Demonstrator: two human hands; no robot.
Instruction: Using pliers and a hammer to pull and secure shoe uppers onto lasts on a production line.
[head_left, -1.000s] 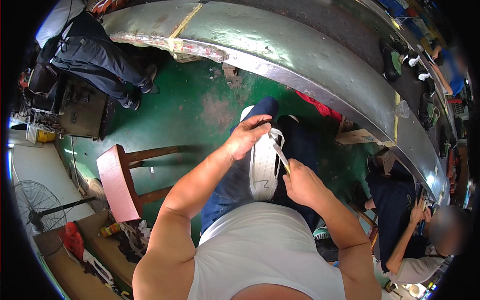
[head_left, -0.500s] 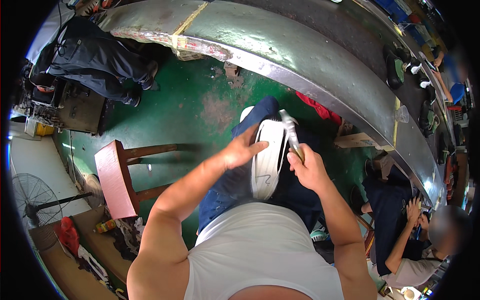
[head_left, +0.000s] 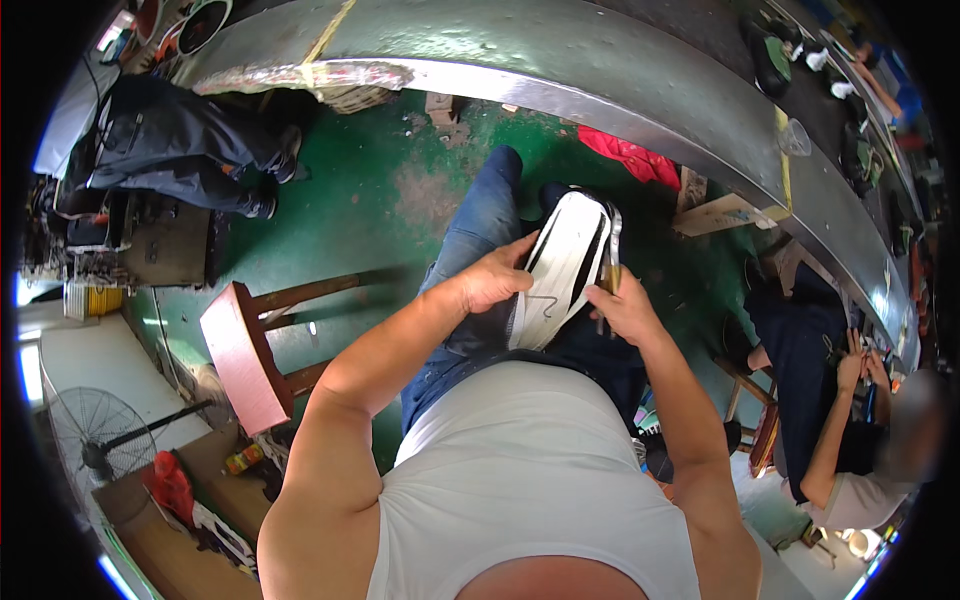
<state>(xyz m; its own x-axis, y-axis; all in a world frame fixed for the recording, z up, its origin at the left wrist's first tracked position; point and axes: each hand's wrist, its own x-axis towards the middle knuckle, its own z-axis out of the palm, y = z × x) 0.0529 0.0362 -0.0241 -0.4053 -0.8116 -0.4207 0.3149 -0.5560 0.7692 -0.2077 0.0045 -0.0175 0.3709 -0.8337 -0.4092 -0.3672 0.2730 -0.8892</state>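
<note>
A shoe (head_left: 568, 260) lies over my lap with its pale, sole-shaped underside up. A dark curved line marks its near end, and a black edge shows along its sides. My left hand (head_left: 497, 278) grips the shoe's left side, thumb on top and fingers partly hidden beneath. In my right hand (head_left: 628, 308) is a hammer (head_left: 614, 250), fingers closed round its wooden-looking handle. The metal head points away from me and lies close along the shoe's right edge; whether they touch, I cannot tell.
A long metal-edged bench (head_left: 560, 95) curves across the far side to the right, bearing shoes. A reddish stool (head_left: 243, 355) stands left, near a fan (head_left: 98, 430). Red cloth (head_left: 630, 158) hangs under the bench. One person stands far left; another sits at right.
The shoe has shifted to the right and away from me, and tilts more to the right. My right hand has lowered the hammer to run alongside it. My left leg shows more.
</note>
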